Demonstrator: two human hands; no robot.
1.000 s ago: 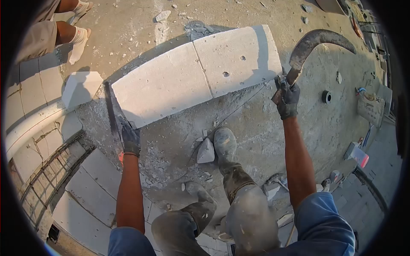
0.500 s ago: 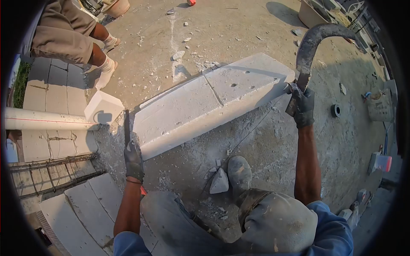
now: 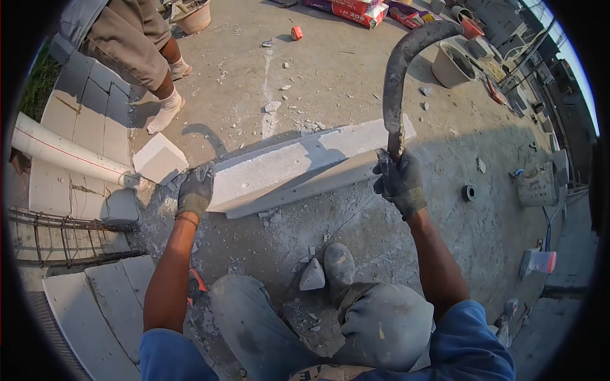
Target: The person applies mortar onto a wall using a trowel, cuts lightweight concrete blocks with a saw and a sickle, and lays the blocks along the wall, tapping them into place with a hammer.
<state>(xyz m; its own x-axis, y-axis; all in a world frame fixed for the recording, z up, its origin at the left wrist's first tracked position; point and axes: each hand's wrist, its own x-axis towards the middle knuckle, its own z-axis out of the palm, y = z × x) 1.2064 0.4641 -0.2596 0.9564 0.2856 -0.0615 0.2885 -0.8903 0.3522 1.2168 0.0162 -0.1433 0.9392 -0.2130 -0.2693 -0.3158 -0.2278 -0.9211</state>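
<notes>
A long white aerated concrete block (image 3: 260, 173) lies across the ground in front of my knees, turned up on its narrow side. My left hand (image 3: 196, 188), in a dark glove, is closed round the block's left end. My right hand (image 3: 400, 182), gloved too, grips the lower end of a sickle (image 3: 395, 82) with a dark, wide curved blade. The blade rises above the block's right end and curves to the right. The right fingers are beside the block; whether they touch it I cannot tell.
Another person's legs (image 3: 166, 105) are at upper left, near a smaller white block (image 3: 159, 159) and a white pipe (image 3: 73, 150). A pointed block fragment (image 3: 312, 275) lies by my boot (image 3: 339, 264). Buckets (image 3: 452, 65) and bags (image 3: 349, 11) stand farther off.
The block has tipped from its broad face onto a narrow side. My right hand and the sickle have moved left. My left hand has shifted up slightly at the block's end.
</notes>
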